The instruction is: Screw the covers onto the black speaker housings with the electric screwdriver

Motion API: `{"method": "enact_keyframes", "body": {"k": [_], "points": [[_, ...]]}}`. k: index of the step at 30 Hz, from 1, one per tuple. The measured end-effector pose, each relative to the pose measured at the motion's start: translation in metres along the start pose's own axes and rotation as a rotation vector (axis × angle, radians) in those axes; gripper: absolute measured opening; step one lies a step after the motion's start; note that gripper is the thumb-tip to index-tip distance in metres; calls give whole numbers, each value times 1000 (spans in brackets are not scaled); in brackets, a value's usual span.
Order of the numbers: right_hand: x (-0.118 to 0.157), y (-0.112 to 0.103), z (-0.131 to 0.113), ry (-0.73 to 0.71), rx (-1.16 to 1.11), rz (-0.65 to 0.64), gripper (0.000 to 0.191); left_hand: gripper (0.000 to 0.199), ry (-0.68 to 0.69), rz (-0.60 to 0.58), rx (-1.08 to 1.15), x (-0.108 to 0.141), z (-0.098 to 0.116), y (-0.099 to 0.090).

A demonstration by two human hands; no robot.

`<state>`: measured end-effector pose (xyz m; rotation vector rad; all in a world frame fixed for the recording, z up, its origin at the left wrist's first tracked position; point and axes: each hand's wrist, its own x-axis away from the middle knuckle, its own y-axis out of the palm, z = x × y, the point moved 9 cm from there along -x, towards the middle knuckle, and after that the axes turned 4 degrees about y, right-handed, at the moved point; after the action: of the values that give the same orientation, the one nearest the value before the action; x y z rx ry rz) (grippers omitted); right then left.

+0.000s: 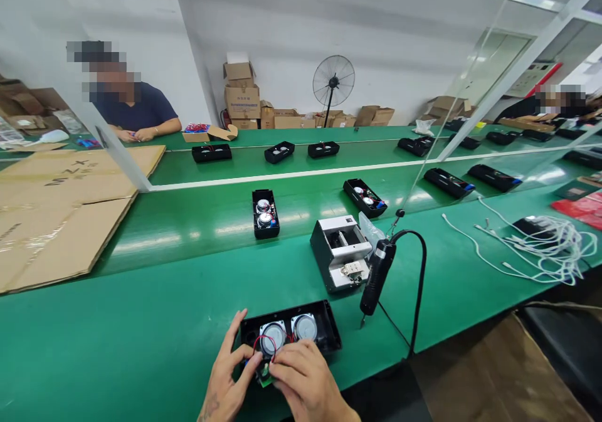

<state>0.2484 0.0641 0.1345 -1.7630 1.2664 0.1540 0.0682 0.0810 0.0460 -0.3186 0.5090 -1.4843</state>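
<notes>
A black speaker housing lies open side up on the bench before me. Two round speakers sit in it, a left one and a right one. Thin red wires loop over the left speaker down to my fingers. My left hand is at the housing's left end, one finger stretched along its edge, thumb and another finger closed at the wires; what they pinch is hidden. The fingers of my right hand are closed on a small green circuit board, partly covered, at the near edge.
An electric screwdriver hangs tip down right of the housing, beside a screw feeder. More housings lie on the green line beyond. White cables are at right, flat cardboard at left. A co-worker sits opposite.
</notes>
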Motion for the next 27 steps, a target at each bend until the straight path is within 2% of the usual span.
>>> {"method": "enact_keyframes", "body": {"k": [3, 5, 7, 9, 11, 14, 17, 19, 22, 27], "points": [[-7, -4, 9, 32, 25, 37, 29, 48, 19, 14, -19, -12, 6, -1], [-9, -16, 24, 96, 66, 49, 29, 39, 5, 90, -15, -18, 4, -4], [-10, -25, 36, 135, 98, 26, 28, 37, 9, 179, -6, -22, 4, -10], [-8, -27, 42, 129, 98, -29, 26, 36, 50, 206, -20, -24, 10, -14], [-7, -22, 40, 104, 103, -112, 26, 35, 113, 159, -73, -22, 21, -15], [-5, -2, 37, 109, 160, -315, 29, 25, 258, 7, -202, -14, 39, -9], [-7, 16, 37, 145, 227, -532, 25, 34, 464, -132, -369, -3, 51, 7], [-10, 22, 40, 168, 238, -623, 22, 35, 547, -196, -466, 0, 48, 20], [-15, 24, 45, 193, 188, -688, 27, 34, 578, -253, -530, -2, 39, 33], [-14, 19, 48, 222, 79, -675, 32, 34, 576, -292, -537, -4, 41, 37]]}}
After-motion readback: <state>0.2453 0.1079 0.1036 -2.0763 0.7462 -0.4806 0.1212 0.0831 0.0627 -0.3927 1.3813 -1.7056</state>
